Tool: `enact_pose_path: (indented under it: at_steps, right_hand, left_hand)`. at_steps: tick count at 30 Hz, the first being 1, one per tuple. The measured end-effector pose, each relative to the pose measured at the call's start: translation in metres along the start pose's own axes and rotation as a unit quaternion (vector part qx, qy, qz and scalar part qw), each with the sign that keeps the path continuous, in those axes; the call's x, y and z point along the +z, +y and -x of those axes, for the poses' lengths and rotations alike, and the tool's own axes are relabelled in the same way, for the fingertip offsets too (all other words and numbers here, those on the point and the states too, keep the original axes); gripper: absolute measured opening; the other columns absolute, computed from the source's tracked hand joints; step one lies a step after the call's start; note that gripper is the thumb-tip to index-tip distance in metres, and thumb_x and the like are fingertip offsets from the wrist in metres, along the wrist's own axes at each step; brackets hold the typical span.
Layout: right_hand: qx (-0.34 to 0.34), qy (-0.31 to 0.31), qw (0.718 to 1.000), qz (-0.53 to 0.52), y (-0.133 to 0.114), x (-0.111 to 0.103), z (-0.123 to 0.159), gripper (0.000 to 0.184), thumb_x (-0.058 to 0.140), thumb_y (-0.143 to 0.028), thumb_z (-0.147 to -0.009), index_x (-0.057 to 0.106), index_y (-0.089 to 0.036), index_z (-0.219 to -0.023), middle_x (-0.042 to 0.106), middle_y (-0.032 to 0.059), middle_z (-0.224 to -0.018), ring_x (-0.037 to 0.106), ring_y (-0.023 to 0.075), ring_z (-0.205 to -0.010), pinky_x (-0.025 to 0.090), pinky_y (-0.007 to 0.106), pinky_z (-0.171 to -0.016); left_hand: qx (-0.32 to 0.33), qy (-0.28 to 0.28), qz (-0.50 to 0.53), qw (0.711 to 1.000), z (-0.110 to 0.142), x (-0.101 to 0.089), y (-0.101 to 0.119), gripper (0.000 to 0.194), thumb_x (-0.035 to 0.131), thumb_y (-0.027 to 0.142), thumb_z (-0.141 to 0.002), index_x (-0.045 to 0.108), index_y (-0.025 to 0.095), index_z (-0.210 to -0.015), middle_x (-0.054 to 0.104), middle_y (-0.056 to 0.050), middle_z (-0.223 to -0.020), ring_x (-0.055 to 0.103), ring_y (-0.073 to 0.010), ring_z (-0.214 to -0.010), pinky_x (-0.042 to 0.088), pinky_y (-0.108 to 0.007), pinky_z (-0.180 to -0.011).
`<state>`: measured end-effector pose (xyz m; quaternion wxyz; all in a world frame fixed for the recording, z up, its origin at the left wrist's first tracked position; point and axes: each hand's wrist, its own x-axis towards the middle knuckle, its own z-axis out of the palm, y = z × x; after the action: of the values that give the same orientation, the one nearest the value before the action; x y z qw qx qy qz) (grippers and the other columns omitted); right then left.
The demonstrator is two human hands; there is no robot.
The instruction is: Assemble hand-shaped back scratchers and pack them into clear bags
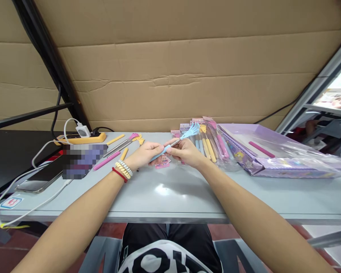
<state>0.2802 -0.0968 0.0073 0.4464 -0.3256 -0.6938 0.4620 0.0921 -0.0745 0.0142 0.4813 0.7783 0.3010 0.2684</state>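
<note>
At 12 o'clock, I see the blue back scratcher (175, 142), head toward 2 o'clock: left hand (147, 152) curled round its handle, right hand (185, 152) pinching by the shaft. I'd keep both grips aligned.

Even, bright light puts white glare on the glossy pale-grey surface (193, 201), with pixelation at left and stretched, distorted edges.

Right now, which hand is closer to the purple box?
Right. The right hand is left of the purple box, with wrapped packets between them; the left hand is farther left, beyond the right hand.
</note>
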Motion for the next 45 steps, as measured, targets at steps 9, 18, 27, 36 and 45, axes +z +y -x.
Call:
enact_pose_path:
  at_steps: [9, 18, 27, 36, 45]
  right_hand:
    - [-0.001, 0.116, 0.992, 0.051, -0.007, -0.005, 0.001, 0.044, 0.068, -0.056, -0.071, 0.055, -0.014, -0.075, 0.055, -0.0005, -0.059, 0.041, 0.0061, -0.042, 0.030, 0.021, -0.038]
    - [-0.028, 0.088, 0.981, 0.171, -0.003, -0.002, 0.001, 0.046, 0.056, -0.058, -0.079, 0.053, -0.016, -0.062, 0.051, 0.0007, -0.054, 0.047, 0.0104, -0.050, 0.031, 0.022, -0.046]
    - [-0.053, 0.037, 0.960, 0.274, -0.001, 0.004, 0.001, 0.057, 0.043, -0.059, -0.086, 0.050, -0.015, -0.051, 0.043, -0.0015, -0.047, 0.037, 0.0069, -0.047, 0.026, 0.022, -0.048]
    - [0.046, 0.175, 0.983, -0.012, -0.003, -0.002, -0.002, 0.058, 0.059, -0.073, -0.070, 0.056, -0.016, -0.071, 0.052, -0.0006, -0.052, 0.037, 0.0075, -0.036, 0.024, 0.022, -0.030]
    - [0.035, 0.215, 0.976, -0.003, -0.002, -0.003, -0.004, 0.035, 0.069, -0.045, -0.071, 0.054, -0.017, -0.085, 0.055, -0.0035, -0.055, 0.038, 0.0061, -0.034, 0.026, 0.021, -0.029]
  left_hand:
    - [0.054, 0.079, -0.261, 0.961, 0.000, 0.002, -0.004, 0.043, 0.041, 0.050, -0.089, 0.053, 0.016, -0.067, 0.049, 0.002, -0.055, 0.040, -0.0099, -0.051, 0.029, -0.024, -0.052]
    - [0.072, 0.104, -0.416, 0.900, 0.003, 0.005, -0.008, 0.040, 0.030, 0.046, -0.094, 0.050, 0.019, -0.073, 0.052, -0.001, -0.058, 0.045, -0.0152, -0.053, 0.028, -0.028, -0.054]
    - [0.160, 0.097, -0.324, 0.927, 0.004, 0.011, -0.002, 0.035, 0.032, 0.032, -0.096, 0.050, 0.020, -0.123, 0.063, -0.007, -0.118, 0.058, -0.0183, -0.102, 0.042, -0.029, -0.085]
    - [0.015, 0.201, -0.415, 0.887, 0.005, 0.004, 0.004, 0.054, 0.030, 0.058, -0.092, 0.055, 0.019, -0.064, 0.051, -0.001, -0.053, 0.043, -0.0148, -0.052, 0.024, -0.028, -0.053]
    - [0.095, 0.212, -0.437, 0.869, 0.001, 0.002, -0.003, 0.030, 0.042, 0.027, -0.090, 0.068, 0.020, -0.103, 0.067, -0.006, -0.090, 0.058, -0.0193, -0.081, 0.039, -0.029, -0.068]
